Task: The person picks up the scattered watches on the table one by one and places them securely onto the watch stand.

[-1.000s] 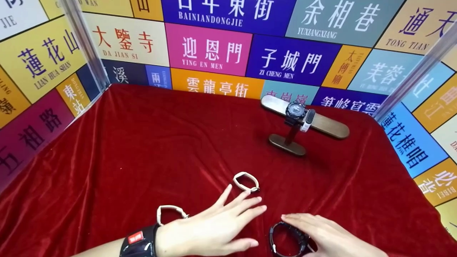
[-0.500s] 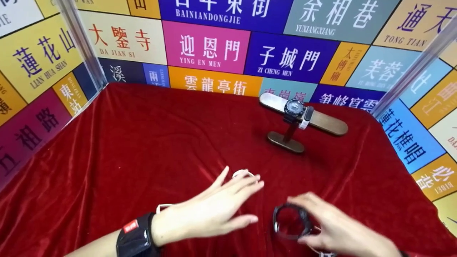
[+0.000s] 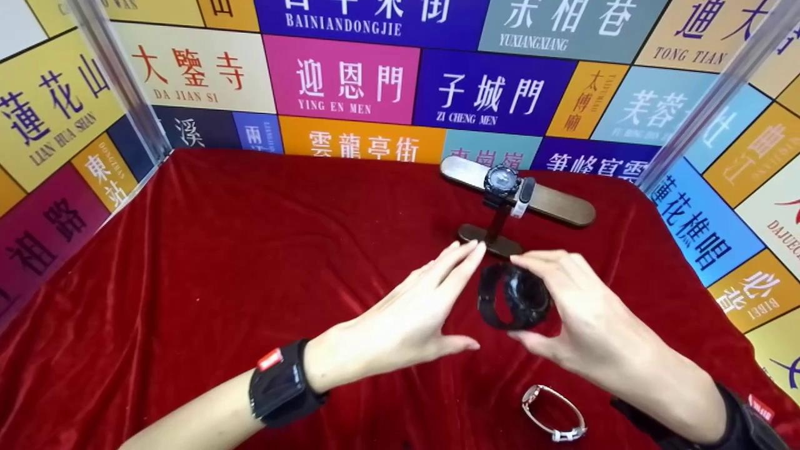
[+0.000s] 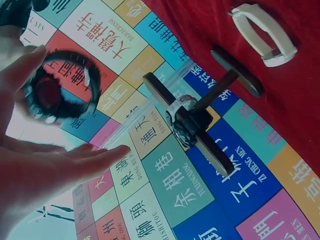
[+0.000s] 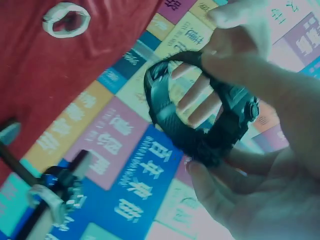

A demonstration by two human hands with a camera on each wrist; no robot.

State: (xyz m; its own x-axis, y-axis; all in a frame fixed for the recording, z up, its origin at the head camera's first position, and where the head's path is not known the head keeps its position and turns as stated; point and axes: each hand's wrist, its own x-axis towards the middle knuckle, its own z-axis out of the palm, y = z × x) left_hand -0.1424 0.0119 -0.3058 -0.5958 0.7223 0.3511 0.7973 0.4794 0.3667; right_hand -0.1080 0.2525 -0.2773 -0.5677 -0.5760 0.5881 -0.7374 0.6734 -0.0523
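A black wristwatch (image 3: 528, 297), its strap closed in a loop, is pinched between the thumb and fingers of my right hand (image 3: 594, 312). It is held above the red cloth, just in front of the watch stand (image 3: 565, 205). My left hand (image 3: 406, 306) hovers to its left with fingers stretched out, holding nothing. On the stand's bar sit another black watch (image 3: 502, 180) and a white band with a dark face (image 3: 522, 197). In the right wrist view the held watch (image 5: 162, 97) shows its loop side-on, with the other hand's fingers behind it.
A slim rose-gold watch (image 3: 553, 414) lies on the red cloth (image 3: 281, 250) near the front. In the left wrist view a whitish strap loop (image 4: 265, 32) lies on the cloth. Panels with printed characters (image 3: 344, 78) and clear corner posts (image 3: 119, 81) stand behind.
My right hand has lifted the black watch from the front of the cloth forward toward the stand. My left hand has moved forward and right beside it. The rose-gold watch is now uncovered.
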